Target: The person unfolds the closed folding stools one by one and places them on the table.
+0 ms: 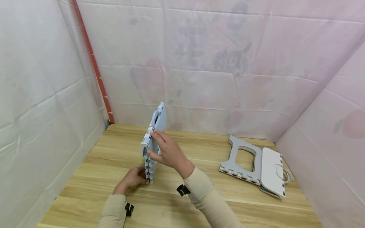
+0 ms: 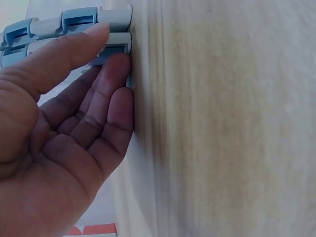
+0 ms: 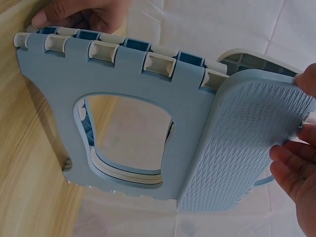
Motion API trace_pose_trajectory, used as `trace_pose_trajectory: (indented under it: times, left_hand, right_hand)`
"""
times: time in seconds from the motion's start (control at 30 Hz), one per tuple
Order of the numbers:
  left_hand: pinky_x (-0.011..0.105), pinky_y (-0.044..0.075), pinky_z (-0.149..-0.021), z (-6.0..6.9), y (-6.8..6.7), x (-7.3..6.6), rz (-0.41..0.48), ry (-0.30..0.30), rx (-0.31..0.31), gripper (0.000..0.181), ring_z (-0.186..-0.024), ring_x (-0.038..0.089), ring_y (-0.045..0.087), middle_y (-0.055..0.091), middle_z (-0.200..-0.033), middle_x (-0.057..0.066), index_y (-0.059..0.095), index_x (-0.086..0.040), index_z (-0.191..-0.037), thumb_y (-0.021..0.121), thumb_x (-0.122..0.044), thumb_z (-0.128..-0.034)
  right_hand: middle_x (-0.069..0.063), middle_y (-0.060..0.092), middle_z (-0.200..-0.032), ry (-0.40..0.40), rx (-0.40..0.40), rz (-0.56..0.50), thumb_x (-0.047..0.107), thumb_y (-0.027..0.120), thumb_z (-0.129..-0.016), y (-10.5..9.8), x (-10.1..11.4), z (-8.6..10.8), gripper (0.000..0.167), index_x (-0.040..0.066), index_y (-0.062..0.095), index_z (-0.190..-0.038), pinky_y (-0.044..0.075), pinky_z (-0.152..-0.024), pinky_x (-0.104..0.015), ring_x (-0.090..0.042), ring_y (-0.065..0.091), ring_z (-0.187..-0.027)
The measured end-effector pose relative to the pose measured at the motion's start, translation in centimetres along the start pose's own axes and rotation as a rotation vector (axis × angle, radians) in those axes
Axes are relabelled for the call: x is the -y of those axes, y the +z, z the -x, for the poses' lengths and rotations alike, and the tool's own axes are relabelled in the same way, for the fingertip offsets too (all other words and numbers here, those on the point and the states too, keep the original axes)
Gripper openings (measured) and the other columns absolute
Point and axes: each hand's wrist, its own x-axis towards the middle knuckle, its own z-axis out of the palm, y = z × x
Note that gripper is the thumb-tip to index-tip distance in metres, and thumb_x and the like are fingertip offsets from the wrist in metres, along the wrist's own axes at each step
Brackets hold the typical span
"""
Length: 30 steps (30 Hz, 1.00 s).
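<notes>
A light blue and white folding step stool (image 1: 159, 123) stands upright and mostly folded on the wooden table, left of the middle. Its textured seat panel (image 3: 247, 138) is at the top, and the leg panel with a large cutout (image 3: 64, 79) is below. My right hand (image 1: 171, 152) holds the seat part, thumb at the near corner and fingers at the top hinged edge. Low down, my left hand (image 1: 132, 179) pinches the bottom corner of the hinged leg edge (image 2: 81, 22), close to the tabletop. The left fingertips partly cover that corner.
A second folding stool, grey and white (image 1: 272, 171), lies folded flat on the table (image 1: 199, 202) at the right, with a loop handle at its side. White printed sheets (image 1: 199, 63) form walls behind and on both sides. A red strip (image 1: 92, 60) runs down the left corner.
</notes>
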Motion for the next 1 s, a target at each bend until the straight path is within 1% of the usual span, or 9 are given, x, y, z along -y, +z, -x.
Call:
trace_pose_trajectory:
  times: [0.23, 0.43, 0.53, 0.63, 0.8, 1.0]
  left_hand:
    - [0.033, 0.049, -0.066, -0.1, -0.1, -0.2, -0.002, -0.002, -0.004, 0.041, -0.071, 0.018, 0.059, 0.062, -0.078, 0.006, 0.06, 0.009, -0.1, 0.079, 0.002, -0.0642]
    - [0.034, 0.049, -0.068, 0.2, -0.2, -0.6, 0.026, -0.005, -0.002, 0.051, -0.074, 0.02, 0.059, 0.061, -0.082, 0.007, 0.055, 0.01, -0.109, 0.078, 0.0, -0.0641]
    - [0.035, 0.05, -0.071, 0.5, -0.2, -0.8, 0.027, -0.006, -0.019, 0.058, -0.079, 0.022, 0.06, 0.061, -0.089, 0.009, 0.052, 0.012, -0.115, 0.078, 0.0, -0.0644]
    - [0.039, 0.049, -0.076, 0.9, -0.2, -1.1, 0.044, -0.004, -0.039, 0.063, -0.088, 0.027, 0.06, 0.06, -0.099, 0.013, 0.048, 0.01, -0.122, 0.077, -0.001, -0.0668]
    - [0.046, 0.045, -0.086, 1.1, -0.1, -1.3, 0.072, 0.01, -0.072, 0.065, -0.103, 0.034, 0.055, 0.057, -0.114, 0.016, 0.048, 0.004, -0.128, 0.076, -0.003, -0.07]
    - [0.053, 0.04, -0.09, 1.4, -0.4, -1.7, 0.079, 0.014, -0.126, 0.067, -0.112, 0.039, 0.049, 0.051, -0.126, 0.017, 0.045, -0.005, -0.135, 0.073, -0.001, -0.0743]
  right_hand:
    - [-0.017, 0.052, -0.119, 0.003, 0.0, -0.004, 0.024, 0.07, -0.08, 0.0, -0.1, -0.1, 0.059, -0.005, 0.049, -0.127, 0.044, -0.09, -0.029, -0.026, 0.053, -0.107]
    - [-0.017, 0.052, -0.119, 0.022, 0.0, -0.001, 0.023, 0.069, -0.08, -0.1, 0.0, 0.0, 0.059, -0.005, 0.049, -0.127, 0.045, -0.088, -0.03, -0.026, 0.053, -0.106]
    - [-0.017, 0.052, -0.12, 0.022, 0.006, -0.001, 0.024, 0.069, -0.081, 0.0, 0.1, 0.1, 0.059, -0.005, 0.048, -0.128, 0.045, -0.088, -0.03, -0.026, 0.053, -0.107]
    - [-0.018, 0.052, -0.12, 0.022, 0.013, -0.001, 0.025, 0.068, -0.082, 0.0, 0.2, 0.3, 0.059, -0.005, 0.048, -0.128, 0.045, -0.089, -0.03, -0.026, 0.052, -0.108]
    - [-0.018, 0.052, -0.12, 0.014, 0.006, -0.004, 0.023, 0.069, -0.081, -0.1, 0.2, 0.4, 0.059, -0.006, 0.047, -0.128, 0.045, -0.089, -0.031, -0.027, 0.052, -0.108]
    - [-0.019, 0.052, -0.12, -0.005, 0.002, -0.013, 0.023, 0.068, -0.081, 0.0, 0.0, 0.3, 0.06, -0.006, 0.046, -0.129, 0.044, -0.09, -0.03, -0.027, 0.052, -0.108]
